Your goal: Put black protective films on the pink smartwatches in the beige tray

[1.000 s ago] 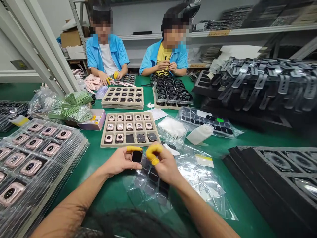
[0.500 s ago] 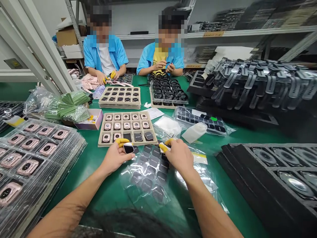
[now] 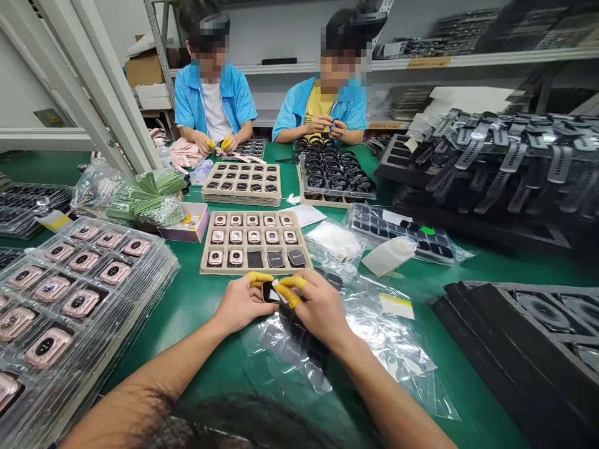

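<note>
Green bench (image 3: 196,324) | left hand (image 3: 238,305) fingers pinch black square watch face (image 3: 268,291) | right hand (image 3: 321,307) fingers pinch white tab (image 3: 277,284)

I'm in a smartwatch assembly workshop: trays of watch bodies (image 3: 255,240) at twelve o'clock on my green worktop (image 3: 196,299), strap racks (image 3: 491,156) at two, co-workers (image 3: 213,100) opposite.

Your left hand (image 3: 239,305) pinches a small black square watch body (image 3: 268,292). Your right hand (image 3: 321,307), in yellow finger caps, grips its right edge. Underneath lies a clear plastic sheet of black film squares (image 3: 290,352), and just beyond it a beige compartment tray (image 3: 206,269).
</note>
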Action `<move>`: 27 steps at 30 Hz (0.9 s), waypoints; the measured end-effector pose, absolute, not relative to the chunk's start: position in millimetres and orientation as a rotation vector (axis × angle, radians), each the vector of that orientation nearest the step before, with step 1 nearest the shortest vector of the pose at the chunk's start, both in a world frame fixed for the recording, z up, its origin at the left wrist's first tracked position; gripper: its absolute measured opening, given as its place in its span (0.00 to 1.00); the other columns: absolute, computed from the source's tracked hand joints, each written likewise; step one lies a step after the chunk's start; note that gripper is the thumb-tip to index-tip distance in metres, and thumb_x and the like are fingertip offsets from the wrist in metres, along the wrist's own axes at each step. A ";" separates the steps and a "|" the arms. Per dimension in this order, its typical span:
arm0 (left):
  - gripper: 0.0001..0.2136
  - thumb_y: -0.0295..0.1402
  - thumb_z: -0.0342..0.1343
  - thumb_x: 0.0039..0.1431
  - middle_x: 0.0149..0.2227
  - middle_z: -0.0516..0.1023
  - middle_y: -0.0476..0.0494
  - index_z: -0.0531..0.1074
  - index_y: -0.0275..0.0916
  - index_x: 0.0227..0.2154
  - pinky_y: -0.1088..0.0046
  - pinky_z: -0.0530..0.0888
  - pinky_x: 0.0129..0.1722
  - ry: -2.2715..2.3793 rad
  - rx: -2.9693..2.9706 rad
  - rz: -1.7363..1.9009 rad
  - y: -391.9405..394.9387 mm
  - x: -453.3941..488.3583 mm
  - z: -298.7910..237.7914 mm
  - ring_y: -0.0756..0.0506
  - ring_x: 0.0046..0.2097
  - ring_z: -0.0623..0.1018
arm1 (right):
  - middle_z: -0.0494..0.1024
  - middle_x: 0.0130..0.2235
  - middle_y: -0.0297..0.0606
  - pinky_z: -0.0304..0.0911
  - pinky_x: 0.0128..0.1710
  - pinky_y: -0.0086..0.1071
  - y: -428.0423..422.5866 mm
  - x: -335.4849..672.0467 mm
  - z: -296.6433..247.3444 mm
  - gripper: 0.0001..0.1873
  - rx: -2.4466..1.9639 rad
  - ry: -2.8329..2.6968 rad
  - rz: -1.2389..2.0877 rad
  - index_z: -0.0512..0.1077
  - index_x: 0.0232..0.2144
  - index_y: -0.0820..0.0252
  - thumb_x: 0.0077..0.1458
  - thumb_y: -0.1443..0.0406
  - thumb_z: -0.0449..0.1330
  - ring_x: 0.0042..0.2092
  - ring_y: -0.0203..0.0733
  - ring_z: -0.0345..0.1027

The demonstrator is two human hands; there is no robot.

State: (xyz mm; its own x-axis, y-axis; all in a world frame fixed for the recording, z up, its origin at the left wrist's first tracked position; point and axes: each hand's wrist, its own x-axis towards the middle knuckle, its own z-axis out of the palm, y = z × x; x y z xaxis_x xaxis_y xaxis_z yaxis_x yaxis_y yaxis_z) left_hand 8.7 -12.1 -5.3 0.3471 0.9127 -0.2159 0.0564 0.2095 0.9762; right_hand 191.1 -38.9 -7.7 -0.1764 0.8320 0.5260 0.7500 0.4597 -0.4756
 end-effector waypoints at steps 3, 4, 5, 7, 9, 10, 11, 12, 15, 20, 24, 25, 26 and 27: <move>0.27 0.23 0.72 0.35 0.31 0.81 0.48 0.76 0.34 0.43 0.75 0.75 0.33 1.033 1.204 0.792 -11.1 8.0 -5.0 0.48 0.32 0.81 | 0.79 0.37 0.39 0.67 0.37 0.31 -36.0 189.8 -7.7 0.11 -1.233 -1.985 0.217 0.79 0.41 0.54 0.67 0.62 0.56 0.38 0.40 0.73; 0.26 0.23 0.72 0.35 0.30 0.81 0.48 0.75 0.33 0.43 0.75 0.75 0.33 1.035 1.188 0.795 -10.7 8.1 -5.6 0.48 0.32 0.81 | 0.79 0.37 0.39 0.66 0.36 0.31 -35.5 188.3 -7.1 0.11 -1.274 -1.955 0.222 0.79 0.40 0.54 0.67 0.61 0.56 0.38 0.40 0.74; 0.26 0.24 0.73 0.35 0.30 0.81 0.48 0.75 0.32 0.43 0.74 0.75 0.33 1.040 1.170 0.798 -10.5 8.4 -6.4 0.48 0.32 0.80 | 0.78 0.36 0.39 0.66 0.36 0.31 -35.4 186.6 -6.4 0.11 -1.329 -1.916 0.224 0.78 0.39 0.55 0.67 0.60 0.56 0.37 0.41 0.73; 0.28 0.24 0.73 0.36 0.29 0.81 0.48 0.74 0.32 0.45 0.74 0.75 0.34 1.048 1.153 0.807 -10.8 9.3 -8.1 0.48 0.31 0.80 | 0.78 0.36 0.39 0.66 0.37 0.32 -36.0 183.5 -5.3 0.11 -1.380 -1.888 0.253 0.78 0.38 0.55 0.67 0.59 0.56 0.38 0.42 0.73; 0.29 0.23 0.73 0.36 0.33 0.82 0.46 0.75 0.32 0.46 0.73 0.76 0.35 1.028 1.160 0.814 -11.7 10.1 -8.3 0.49 0.32 0.81 | 0.78 0.36 0.39 0.67 0.38 0.33 -36.1 183.5 -4.7 0.12 -1.341 -1.943 0.316 0.77 0.38 0.54 0.68 0.58 0.55 0.38 0.42 0.73; 0.28 0.22 0.73 0.35 0.34 0.82 0.45 0.76 0.32 0.45 0.73 0.77 0.35 1.012 1.158 0.811 -12.0 9.9 -7.0 0.48 0.32 0.81 | 0.79 0.37 0.39 0.67 0.39 0.33 -35.3 185.7 -4.5 0.13 -1.345 -1.962 0.333 0.77 0.39 0.54 0.68 0.58 0.54 0.38 0.42 0.73; 0.28 0.23 0.74 0.35 0.34 0.83 0.44 0.76 0.32 0.44 0.72 0.77 0.36 0.994 1.146 0.810 -11.7 9.0 -4.7 0.48 0.33 0.81 | 0.79 0.37 0.39 0.67 0.39 0.34 -33.9 189.6 -4.5 0.13 -1.391 -1.956 0.316 0.77 0.39 0.54 0.68 0.58 0.54 0.39 0.42 0.73; 0.28 0.24 0.75 0.34 0.34 0.83 0.43 0.76 0.32 0.44 0.71 0.78 0.36 0.977 1.122 0.820 -10.5 7.2 -1.2 0.47 0.33 0.82 | 0.79 0.38 0.40 0.68 0.39 0.35 -31.9 194.9 -4.5 0.14 -1.474 -1.932 0.268 0.78 0.40 0.54 0.68 0.58 0.53 0.39 0.44 0.73; 0.32 0.28 0.79 0.31 0.37 0.84 0.41 0.76 0.33 0.45 0.67 0.81 0.42 0.928 1.034 0.981 -0.6 -4.3 13.1 0.44 0.38 0.83 | 0.78 0.42 0.47 0.68 0.43 0.43 -26.3 211.7 -4.9 0.16 -1.699 -1.867 0.034 0.79 0.44 0.57 0.68 0.59 0.52 0.45 0.52 0.71; 0.35 0.32 0.79 0.33 0.44 0.84 0.42 0.75 0.36 0.48 0.66 0.81 0.47 0.972 0.939 1.338 23.8 -28.0 27.0 0.44 0.44 0.83 | 0.77 0.52 0.50 0.68 0.52 0.52 -26.5 198.7 -9.3 0.17 -1.353 -2.109 0.149 0.75 0.55 0.56 0.68 0.61 0.54 0.52 0.55 0.71; 0.32 0.35 0.77 0.38 0.42 0.84 0.40 0.77 0.35 0.50 0.64 0.80 0.46 1.104 1.194 1.176 21.9 -30.5 25.9 0.42 0.43 0.83 | 0.72 0.62 0.48 0.63 0.62 0.53 -35.7 182.3 -14.4 0.27 -1.260 -2.280 0.388 0.64 0.65 0.53 0.66 0.58 0.58 0.62 0.54 0.66; 0.30 0.35 0.76 0.39 0.41 0.85 0.41 0.78 0.36 0.49 0.63 0.80 0.46 1.166 1.329 1.092 17.7 -28.9 25.6 0.42 0.42 0.83 | 0.69 0.65 0.49 0.61 0.64 0.54 -39.1 182.7 -14.6 0.32 -1.269 -2.303 0.418 0.62 0.67 0.53 0.64 0.54 0.60 0.64 0.55 0.63; 0.28 0.35 0.75 0.40 0.40 0.85 0.41 0.79 0.37 0.48 0.63 0.79 0.46 1.236 1.478 0.998 12.7 -26.7 25.5 0.41 0.41 0.83 | 0.66 0.67 0.49 0.58 0.66 0.56 -42.4 184.2 -14.0 0.36 -1.279 -2.323 0.440 0.60 0.68 0.53 0.63 0.52 0.61 0.67 0.57 0.60; 0.25 0.34 0.73 0.41 0.39 0.85 0.42 0.80 0.38 0.47 0.63 0.78 0.46 1.305 1.627 0.903 7.4 -24.3 25.3 0.40 0.41 0.83 | 0.64 0.68 0.49 0.56 0.67 0.57 -45.3 186.1 -12.7 0.38 -1.295 -2.336 0.450 0.59 0.69 0.53 0.61 0.50 0.62 0.68 0.58 0.57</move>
